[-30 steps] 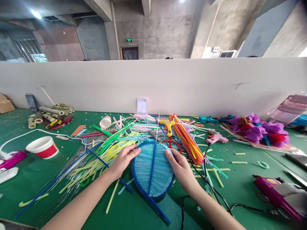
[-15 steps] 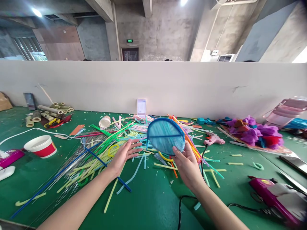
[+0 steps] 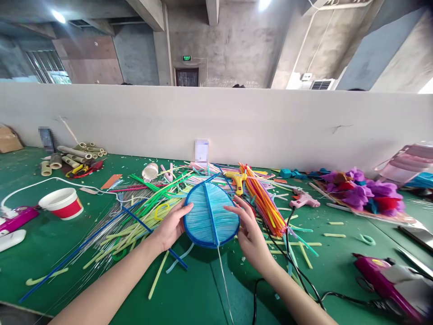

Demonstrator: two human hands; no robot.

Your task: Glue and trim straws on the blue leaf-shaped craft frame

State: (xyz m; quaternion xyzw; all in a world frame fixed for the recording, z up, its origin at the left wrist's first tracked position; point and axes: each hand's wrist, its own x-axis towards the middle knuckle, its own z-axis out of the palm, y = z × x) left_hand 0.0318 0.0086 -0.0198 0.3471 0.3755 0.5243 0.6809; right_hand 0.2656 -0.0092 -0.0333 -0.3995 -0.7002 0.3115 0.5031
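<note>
Blue yarn-like strands fill the round disc (image 3: 211, 214) that we hold just above the green tabletop (image 3: 203, 293), around its middle and closer to the near edge than the far one. A darker blue rim runs round the disc, and a rib of the same colour crosses it from top to bottom. It is tilted up, with its face towards us.

Our left hand (image 3: 171, 225) grips the disc's left rim, thumb on the front and the other fingers hidden behind it. Our right hand (image 3: 248, 230) is at the right rim with its fingers spread fairly wide. The fingertips touch the edge rather than closing round it. A thin pale wire (image 3: 225, 280) hangs from the bottom of the disc towards the near edge.

Behind the disc lies a loose heap of green, yellow and pink sticks (image 3: 152, 203). A tight orange bundle (image 3: 264, 198) lies just to its right. A yellow glue gun (image 3: 237, 179) lies between them, towards the far edge. A pink glue gun (image 3: 304, 198) is further right, with purple flowers (image 3: 361, 192) beyond it. A magenta glue gun (image 3: 382, 275) sits near the near right corner, and a red-and-white cup (image 3: 62, 203) stands towards the left edge. A white partition (image 3: 270, 126) runs along the far edge.
</note>
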